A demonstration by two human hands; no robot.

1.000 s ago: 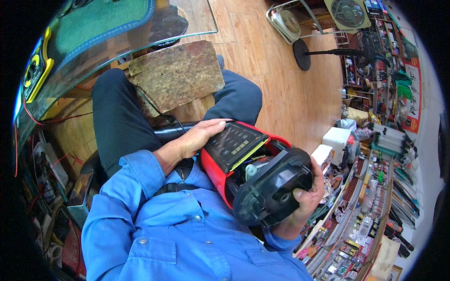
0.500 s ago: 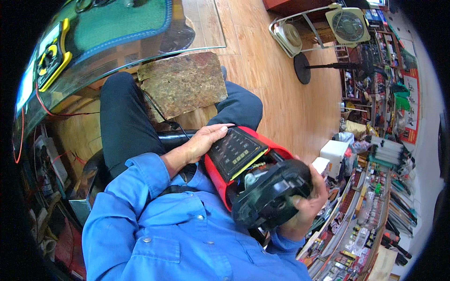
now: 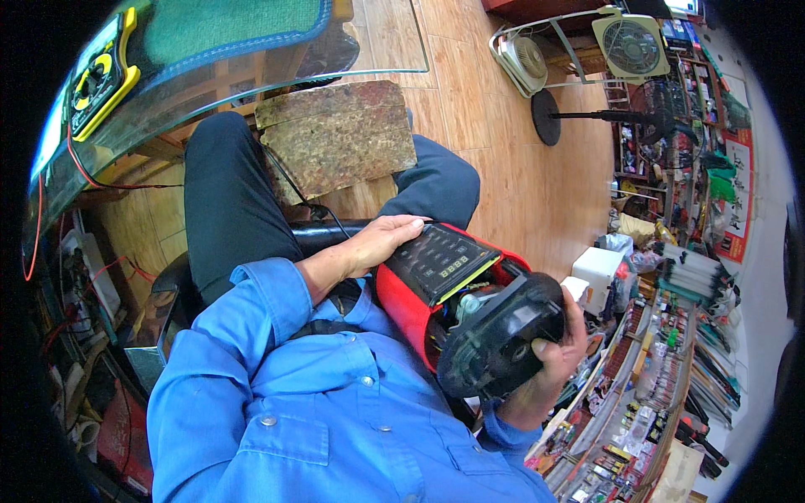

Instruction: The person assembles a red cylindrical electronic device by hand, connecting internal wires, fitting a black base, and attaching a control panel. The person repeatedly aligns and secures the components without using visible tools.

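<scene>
Across my lap lies a red appliance housing (image 3: 401,317) with a black control panel (image 3: 439,260) bearing a small digital display. My left hand (image 3: 384,245) grips its far left end, thumb stretched along the panel's edge. At the opposite end, my right hand (image 3: 560,352) holds the black plastic base (image 3: 501,339), thumb pressed on its underside and fingers wrapped behind the rim. The base is tilted away from the housing, leaving a gap in which wires and a pale metallic part (image 3: 471,307) show. A black cord (image 3: 288,174) runs from near my left hand toward a stone-like slab.
The mottled slab (image 3: 335,138) lies ahead between my knees. On the glass-topped table (image 3: 369,42) at left sit a yellow-black multimeter (image 3: 99,80) and a green mat (image 3: 226,33). Fans (image 3: 631,46) stand far right. A crowded parts shelf (image 3: 625,419) and a white box (image 3: 598,272) are at right.
The black base has turned a little in my right hand, showing its underside from another angle. My left hand keeps its hold on the housing. The whole view has shifted slightly.
</scene>
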